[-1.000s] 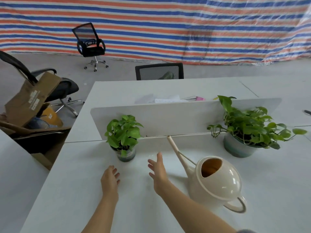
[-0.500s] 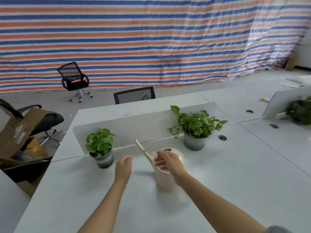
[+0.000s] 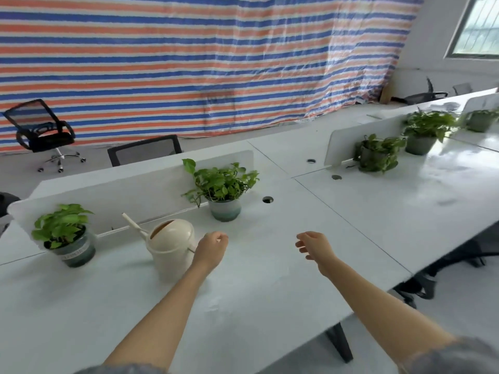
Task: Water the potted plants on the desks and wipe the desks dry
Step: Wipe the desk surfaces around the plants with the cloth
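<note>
A cream watering can [image 3: 170, 247] stands on the white desk [image 3: 270, 298], its spout pointing back-left. A small potted plant [image 3: 63, 228] is to its left, and a bigger one [image 3: 221, 184] is behind it to the right. My left hand [image 3: 212, 248] hovers at the can's right side, in front of its handle. Its fingers are loosely curled and point away from the can, with nothing in them. My right hand [image 3: 314, 245] hangs over bare desk further right, fingers apart and empty. No cloth is in view.
A low white divider [image 3: 121, 195] runs behind the can. Three more potted plants [image 3: 378, 152] [image 3: 424, 128] [image 3: 480, 118] stand on the shiny desk at right. A cable hole [image 3: 267, 199] lies in the desk. Black chairs [image 3: 40, 130] [image 3: 145, 149] stand beyond, and the desk edge drops off at right.
My right hand has left the top of the can and swung to the right. My left hand moved from the can's left to its right side. The view turned right.
</note>
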`<state>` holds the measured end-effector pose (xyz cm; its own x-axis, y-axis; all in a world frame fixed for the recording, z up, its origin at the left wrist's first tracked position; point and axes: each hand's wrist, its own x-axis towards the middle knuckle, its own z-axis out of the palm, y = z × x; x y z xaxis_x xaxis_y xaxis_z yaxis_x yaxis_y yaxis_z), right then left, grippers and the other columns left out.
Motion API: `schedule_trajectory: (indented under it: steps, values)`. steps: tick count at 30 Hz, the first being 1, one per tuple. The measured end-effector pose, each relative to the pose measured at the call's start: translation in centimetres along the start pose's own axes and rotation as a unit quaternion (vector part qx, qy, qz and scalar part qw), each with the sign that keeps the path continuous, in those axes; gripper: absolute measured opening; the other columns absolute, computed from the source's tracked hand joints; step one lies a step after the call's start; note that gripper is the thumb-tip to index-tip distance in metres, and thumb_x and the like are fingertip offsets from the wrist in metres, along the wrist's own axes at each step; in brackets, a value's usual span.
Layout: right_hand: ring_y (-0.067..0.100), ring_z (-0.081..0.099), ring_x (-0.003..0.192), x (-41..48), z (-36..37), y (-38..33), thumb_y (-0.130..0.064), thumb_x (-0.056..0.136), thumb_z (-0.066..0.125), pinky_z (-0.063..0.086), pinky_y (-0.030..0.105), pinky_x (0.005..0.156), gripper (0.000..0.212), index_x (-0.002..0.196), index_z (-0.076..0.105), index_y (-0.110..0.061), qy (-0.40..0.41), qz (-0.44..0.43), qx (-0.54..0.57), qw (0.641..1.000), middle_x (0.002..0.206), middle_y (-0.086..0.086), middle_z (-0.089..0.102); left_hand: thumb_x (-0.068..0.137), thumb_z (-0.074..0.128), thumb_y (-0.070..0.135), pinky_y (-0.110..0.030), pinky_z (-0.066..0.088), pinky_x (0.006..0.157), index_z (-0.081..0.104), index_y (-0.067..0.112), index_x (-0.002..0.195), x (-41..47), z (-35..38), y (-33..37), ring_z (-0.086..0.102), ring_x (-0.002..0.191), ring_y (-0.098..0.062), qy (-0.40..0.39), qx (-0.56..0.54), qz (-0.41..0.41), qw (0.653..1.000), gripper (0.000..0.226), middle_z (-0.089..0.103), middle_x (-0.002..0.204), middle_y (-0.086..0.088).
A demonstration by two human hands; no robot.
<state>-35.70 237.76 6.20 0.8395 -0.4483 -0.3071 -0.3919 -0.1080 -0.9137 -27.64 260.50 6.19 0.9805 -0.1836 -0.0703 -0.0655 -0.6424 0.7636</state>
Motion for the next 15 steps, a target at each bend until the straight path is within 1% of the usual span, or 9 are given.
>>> schedule_trajectory:
  steps: [3,4,6,7,8,9,10,11,15]
  values:
    - [0.021,0.041,0.071,-0.4,-8.9,2.0,-0.012,0.088,0.047,0.031,0.028,0.059,0.023,0.083,0.056,0.008,0.047,-0.008,-0.019,0.999,0.081,0.011,0.052,0.093,0.045,0.016,-0.033,0.041,0.095,0.065,0.007,0.107,-1.1,6.1,5.6,0.053,0.109,-0.022,-0.033,0.03,0.068,0.997,0.027,0.062,0.112,-0.005]
    - [0.021,0.041,0.069,-0.4,-10.7,1.9,-0.013,0.088,0.047,0.031,0.028,0.06,0.023,0.08,0.057,0.007,0.055,-0.014,-0.032,0.998,0.077,0.01,0.051,0.093,0.045,0.016,-0.034,0.039,0.1,0.064,0.006,0.111,-1.2,7.1,7.0,0.051,0.116,-0.024,-0.036,0.039,0.08,0.995,0.029,0.062,0.119,-0.007]
    - [0.019,0.037,0.059,-1.0,-16.4,2.5,-0.013,0.087,0.046,0.029,0.028,0.058,0.025,0.063,0.049,-0.007,0.085,-0.022,-0.067,0.994,0.066,0.007,0.044,0.092,0.045,0.017,-0.035,0.036,0.104,0.062,0.008,0.117,-2.1,11.2,10.7,0.047,0.123,-0.024,-0.045,0.056,0.106,0.992,0.031,0.059,0.127,-0.008]
    - [0.022,0.039,0.056,-1.2,-18.7,2.6,-0.012,0.087,0.045,0.032,0.03,0.057,0.026,0.061,0.047,-0.008,0.097,-0.023,-0.086,0.991,0.063,0.011,0.043,0.092,0.045,0.018,-0.036,0.035,0.106,0.06,0.009,0.119,-2.3,12.9,12.2,0.045,0.126,-0.024,-0.047,0.062,0.12,0.99,0.032,0.057,0.129,-0.007]
    - [0.03,0.049,0.062,-1.3,-20.9,2.8,-0.012,0.087,0.045,0.04,0.035,0.061,0.024,0.066,0.053,-0.002,0.107,-0.027,-0.104,0.988,0.067,0.019,0.05,0.093,0.045,0.019,-0.037,0.034,0.108,0.059,0.01,0.121,-2.7,14.4,13.8,0.043,0.128,-0.024,-0.051,0.066,0.131,0.988,0.033,0.055,0.132,-0.007]
    - [0.038,0.058,0.08,-1.4,-23.2,3.1,-0.013,0.088,0.045,0.048,0.042,0.073,0.025,0.082,0.061,0.006,0.118,-0.029,-0.123,0.985,0.084,0.027,0.059,0.093,0.045,0.019,-0.038,0.033,0.109,0.057,0.01,0.123,-3.0,16.2,15.4,0.04,0.13,-0.025,-0.053,0.067,0.142,0.986,0.034,0.054,0.134,-0.006]
    - [0.04,0.058,0.099,-1.3,-25.0,3.4,-0.014,0.089,0.045,0.047,0.046,0.087,0.03,0.099,0.061,0.009,0.129,-0.031,-0.14,0.981,0.103,0.028,0.062,0.093,0.045,0.019,-0.038,0.032,0.109,0.056,0.011,0.125,-3.2,17.6,16.8,0.038,0.132,-0.025,-0.054,0.075,0.15,0.984,0.035,0.053,0.135,-0.006]
    - [0.04,0.055,0.109,-1.3,-26.8,3.7,-0.015,0.09,0.045,0.044,0.047,0.094,0.033,0.107,0.059,0.01,0.135,-0.033,-0.152,0.978,0.114,0.027,0.061,0.093,0.045,0.02,-0.038,0.032,0.109,0.055,0.012,0.126,-3.6,19.1,18.1,0.036,0.133,-0.025,-0.056,0.086,0.16,0.982,0.036,0.051,0.137,-0.005]
    - [0.033,0.053,0.114,-0.5,-33.2,4.9,-0.019,0.093,0.043,0.043,0.038,0.094,0.035,0.117,0.057,0.002,0.148,-0.052,-0.204,0.966,0.125,0.016,0.06,0.094,0.044,0.023,-0.038,0.032,0.106,0.05,0.012,0.13,-3.7,24.2,22.7,0.032,0.134,-0.025,-0.058,0.125,0.189,0.972,0.039,0.048,0.14,-0.002]
